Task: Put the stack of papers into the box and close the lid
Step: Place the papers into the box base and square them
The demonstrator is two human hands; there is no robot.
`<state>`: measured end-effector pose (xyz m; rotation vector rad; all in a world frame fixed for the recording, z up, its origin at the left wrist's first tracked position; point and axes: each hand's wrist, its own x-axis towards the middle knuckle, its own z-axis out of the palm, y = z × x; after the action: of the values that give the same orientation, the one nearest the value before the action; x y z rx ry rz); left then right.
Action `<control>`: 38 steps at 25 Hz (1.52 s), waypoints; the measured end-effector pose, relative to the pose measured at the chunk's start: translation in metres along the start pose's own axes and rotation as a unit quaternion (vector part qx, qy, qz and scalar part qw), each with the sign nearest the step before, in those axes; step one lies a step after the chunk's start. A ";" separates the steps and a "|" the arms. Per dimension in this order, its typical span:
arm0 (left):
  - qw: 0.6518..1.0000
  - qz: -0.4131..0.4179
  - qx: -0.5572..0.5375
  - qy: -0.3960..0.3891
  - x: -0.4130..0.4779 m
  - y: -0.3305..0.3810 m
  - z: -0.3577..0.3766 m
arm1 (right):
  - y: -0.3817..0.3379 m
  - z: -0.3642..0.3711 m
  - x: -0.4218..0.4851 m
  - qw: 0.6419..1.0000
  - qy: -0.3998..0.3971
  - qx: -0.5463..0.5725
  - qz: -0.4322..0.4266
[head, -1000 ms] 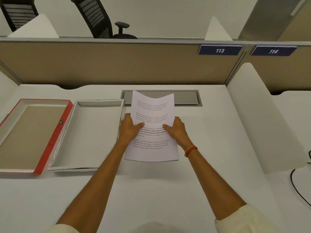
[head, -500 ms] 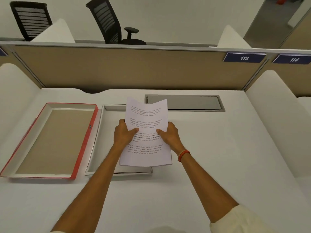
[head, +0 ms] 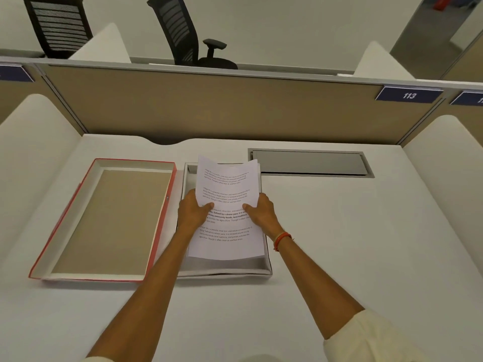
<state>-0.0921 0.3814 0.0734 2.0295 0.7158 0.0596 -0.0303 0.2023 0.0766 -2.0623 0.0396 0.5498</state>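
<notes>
A stack of printed white papers (head: 226, 184) hangs just above the open white box tray (head: 224, 270) in the middle of the desk. My left hand (head: 192, 211) grips the stack's left edge, thumb on top. My right hand (head: 261, 214), with an orange band at the wrist, grips the right edge the same way. The stack covers most of the tray, its far end bowed upward. The lid (head: 104, 220), red outside and tan inside, lies open and flat to the tray's left, joined to it along the red edge.
A grey cable hatch (head: 311, 163) is set into the desk behind and right of the tray. Tan partition walls (head: 209, 108) and white side dividers (head: 31, 158) enclose the desk. Two black office chairs stand beyond the partition.
Both hands have carried the stack leftward from the bare desk to over the tray. The view has shifted left, so the box now sits nearer the centre.
</notes>
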 end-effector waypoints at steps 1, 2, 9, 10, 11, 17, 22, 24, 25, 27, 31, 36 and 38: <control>1.000 0.000 -0.003 -0.004 0.003 -0.004 -0.001 | 0.001 0.003 0.003 1.000 -0.001 -0.004 0.004; 1.000 -0.002 -0.007 -0.007 0.005 -0.007 -0.001 | 0.003 0.006 0.005 1.000 -0.002 -0.009 0.008; 0.999 0.004 -0.041 -0.017 0.014 -0.021 0.005 | 0.014 0.021 0.018 0.999 0.000 -0.022 0.024; 0.999 0.006 -0.044 -0.016 0.014 -0.022 0.006 | 0.015 0.022 0.019 0.999 -0.001 -0.025 0.022; 0.999 0.007 -0.047 -0.015 0.014 -0.022 0.006 | 0.016 0.023 0.021 0.999 -0.002 -0.028 0.020; 0.999 0.001 -0.052 0.000 0.019 -0.028 0.006 | 0.014 0.028 0.030 0.999 -0.006 -0.046 0.013; 0.998 -0.009 -0.055 0.004 0.020 -0.034 0.007 | 0.016 0.034 0.035 0.998 -0.010 -0.051 0.020; 0.998 -0.016 -0.055 0.004 0.020 -0.035 0.007 | 0.019 0.037 0.037 0.998 -0.010 -0.052 0.021; 0.998 -0.018 -0.056 0.002 0.020 -0.036 0.006 | 0.021 0.038 0.038 0.998 -0.011 -0.054 0.020; 0.998 -0.020 -0.060 -0.002 0.020 -0.038 0.006 | 0.023 0.039 0.038 0.998 -0.014 -0.058 0.022; 0.998 -0.024 -0.062 -0.001 0.020 -0.040 0.008 | 0.025 0.040 0.039 0.998 -0.015 -0.059 0.025; 0.998 -0.026 -0.059 0.001 0.020 -0.042 0.010 | 0.027 0.040 0.040 0.998 -0.018 -0.046 0.031; 0.998 -0.030 -0.060 0.000 0.020 -0.043 0.010 | 0.028 0.040 0.040 0.998 -0.018 -0.043 0.032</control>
<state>-0.0921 0.4000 0.0291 1.8931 0.7555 0.0650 -0.0160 0.2273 0.0209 -2.1404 0.0611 0.6384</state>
